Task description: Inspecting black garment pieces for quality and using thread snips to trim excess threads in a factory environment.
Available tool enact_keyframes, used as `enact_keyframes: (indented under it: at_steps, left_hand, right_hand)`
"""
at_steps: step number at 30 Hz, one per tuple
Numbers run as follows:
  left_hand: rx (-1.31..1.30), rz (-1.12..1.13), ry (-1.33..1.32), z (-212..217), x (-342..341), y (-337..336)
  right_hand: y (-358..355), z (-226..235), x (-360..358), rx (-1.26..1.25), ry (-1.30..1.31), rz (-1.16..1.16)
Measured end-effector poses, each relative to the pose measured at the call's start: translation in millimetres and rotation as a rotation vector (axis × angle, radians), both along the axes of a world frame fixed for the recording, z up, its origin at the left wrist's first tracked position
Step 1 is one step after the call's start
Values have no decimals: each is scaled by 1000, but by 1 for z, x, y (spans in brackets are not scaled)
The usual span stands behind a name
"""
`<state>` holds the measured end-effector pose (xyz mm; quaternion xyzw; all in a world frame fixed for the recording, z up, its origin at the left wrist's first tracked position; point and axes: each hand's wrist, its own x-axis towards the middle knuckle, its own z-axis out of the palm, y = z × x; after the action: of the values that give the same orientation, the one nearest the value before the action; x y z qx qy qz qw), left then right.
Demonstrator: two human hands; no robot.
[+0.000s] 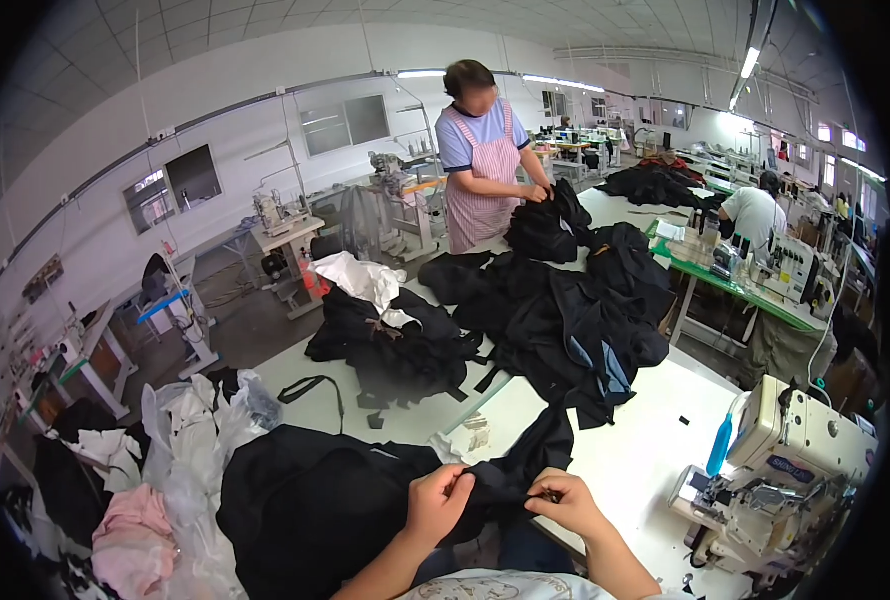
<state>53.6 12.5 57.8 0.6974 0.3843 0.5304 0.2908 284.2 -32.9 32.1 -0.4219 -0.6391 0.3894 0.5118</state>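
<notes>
Garment (315,490), black, draped across the near edge of the bench (645,450); its bulk is seen at nine o'clock from the left hand (439,508), the nearer one. Cloth is pinched there between thumb and fingers. By the bent fingers of the right hand (572,508) a small brassy object (549,494) is held; its kind, and whether cloth is also gripped, cannot be told. The long axis is bent from nine toward two o'clock, its narrower part being passed between the hands.
</notes>
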Motion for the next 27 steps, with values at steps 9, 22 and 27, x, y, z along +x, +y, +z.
enact_keyframes:
  at_steps: [9, 22, 27]
  left_hand:
    - [128, 131, -31, 11, -38, -30]
    - [254, 263, -229, 22, -71, -32]
    - [215, 307, -298, 18, -81, -30]
  right_hand:
    - [-36, 42, -35, 40, -129, 104]
    - [-39, 34, -27, 104, -219, 60]
    - [-36, 30, -20, 95, -260, 18]
